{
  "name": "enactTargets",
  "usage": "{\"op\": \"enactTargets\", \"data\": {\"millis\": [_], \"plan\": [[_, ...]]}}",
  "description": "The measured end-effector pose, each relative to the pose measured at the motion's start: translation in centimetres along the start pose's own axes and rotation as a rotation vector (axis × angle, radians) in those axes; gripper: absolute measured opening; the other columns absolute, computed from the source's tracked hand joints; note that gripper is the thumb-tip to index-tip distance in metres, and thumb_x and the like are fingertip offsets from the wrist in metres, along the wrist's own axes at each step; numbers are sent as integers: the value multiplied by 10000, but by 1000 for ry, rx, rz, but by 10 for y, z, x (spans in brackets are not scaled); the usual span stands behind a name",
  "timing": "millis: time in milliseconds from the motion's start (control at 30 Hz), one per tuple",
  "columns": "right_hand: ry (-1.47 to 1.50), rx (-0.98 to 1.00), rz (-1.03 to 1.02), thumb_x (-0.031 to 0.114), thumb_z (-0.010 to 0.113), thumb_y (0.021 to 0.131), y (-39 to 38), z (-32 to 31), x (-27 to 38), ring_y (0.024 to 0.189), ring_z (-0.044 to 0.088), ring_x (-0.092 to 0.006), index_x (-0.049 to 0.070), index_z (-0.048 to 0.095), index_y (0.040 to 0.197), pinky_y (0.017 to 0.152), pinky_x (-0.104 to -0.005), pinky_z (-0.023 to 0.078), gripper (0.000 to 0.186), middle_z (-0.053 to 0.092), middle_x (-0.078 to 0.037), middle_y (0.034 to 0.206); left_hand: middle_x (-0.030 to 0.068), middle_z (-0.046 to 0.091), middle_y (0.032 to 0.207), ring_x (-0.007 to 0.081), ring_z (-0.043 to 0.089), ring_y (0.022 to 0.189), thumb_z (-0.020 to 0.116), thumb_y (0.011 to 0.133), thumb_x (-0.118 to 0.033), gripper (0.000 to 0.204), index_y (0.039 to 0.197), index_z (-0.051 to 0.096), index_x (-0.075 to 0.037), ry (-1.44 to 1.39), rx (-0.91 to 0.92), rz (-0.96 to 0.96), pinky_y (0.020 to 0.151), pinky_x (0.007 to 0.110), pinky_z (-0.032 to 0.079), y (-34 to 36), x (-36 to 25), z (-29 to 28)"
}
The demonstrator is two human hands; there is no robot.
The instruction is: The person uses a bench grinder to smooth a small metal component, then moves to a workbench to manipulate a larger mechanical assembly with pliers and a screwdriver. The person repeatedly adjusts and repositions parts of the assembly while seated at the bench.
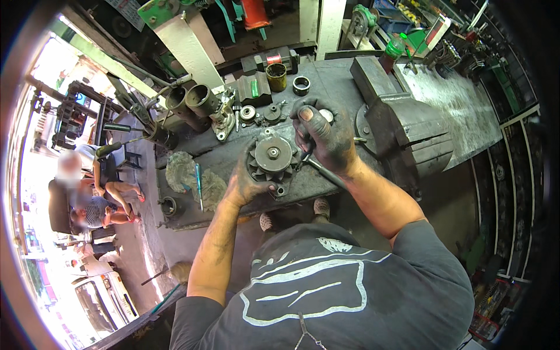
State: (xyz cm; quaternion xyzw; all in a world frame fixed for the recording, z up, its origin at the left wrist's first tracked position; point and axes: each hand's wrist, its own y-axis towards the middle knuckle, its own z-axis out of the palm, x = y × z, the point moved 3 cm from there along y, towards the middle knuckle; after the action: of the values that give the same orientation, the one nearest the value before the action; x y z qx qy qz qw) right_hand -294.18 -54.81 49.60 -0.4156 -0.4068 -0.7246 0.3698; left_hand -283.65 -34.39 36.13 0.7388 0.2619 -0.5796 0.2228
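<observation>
Curling around a finned pulley assembly, the left hand grips its left side; right of it, the right hand is fisted, contents unclear.

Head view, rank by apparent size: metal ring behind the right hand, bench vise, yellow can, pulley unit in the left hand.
1. Bench vise
2. Pulley unit
3. Yellow can
4. Metal ring

Apparent size only.

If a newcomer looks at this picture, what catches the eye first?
Probably the round metal machine part in the middle, with the left hand on its left side and the right hand curled beside it. Next would come the big grey vise toward the right, and the green-capped bottle behind it.
</observation>
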Motion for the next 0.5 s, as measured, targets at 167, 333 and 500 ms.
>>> {"op": "enactTargets", "data": {"millis": [167, 333, 500], "plan": [[-155, 305, -118, 323, 718, 999, -5, 5, 18, 723, 644, -129, 21, 712, 1026, 678, -303, 534, 304, 684, -30, 826, 211, 534, 1563, 405, 471, 1493, 1050, 527, -366, 1328, 1625, 348, -115, 344, -142, 369, 1257, 518, 387, -4, -42, -1], [-374, 395, -217, 286, 738, 942, -3, 21, 14, 842, 648, -126, 3, 713, 1047, 755, -307, 530, 303, 702, -49, 911, 149, 673, 1383, 440, 530, 1416, 911, 772, -224, 624, 1344, 672, -152, 622, 125, 580, 1221, 612, 357, 5, -87, 26], [-479, 45, -157, 282, 784, 988, -2, 20, 18, 1022, 736, -265, -5, 659, 1242, 897, -388, 579, 403, 717, -184, 1108, 97, 769, 1063, 358, 686, 1132, 793, 892, -180, 239, 1126, 777, -136, 596, 58, 488, 1170, 611, 391, 20, -100, 38]]}}
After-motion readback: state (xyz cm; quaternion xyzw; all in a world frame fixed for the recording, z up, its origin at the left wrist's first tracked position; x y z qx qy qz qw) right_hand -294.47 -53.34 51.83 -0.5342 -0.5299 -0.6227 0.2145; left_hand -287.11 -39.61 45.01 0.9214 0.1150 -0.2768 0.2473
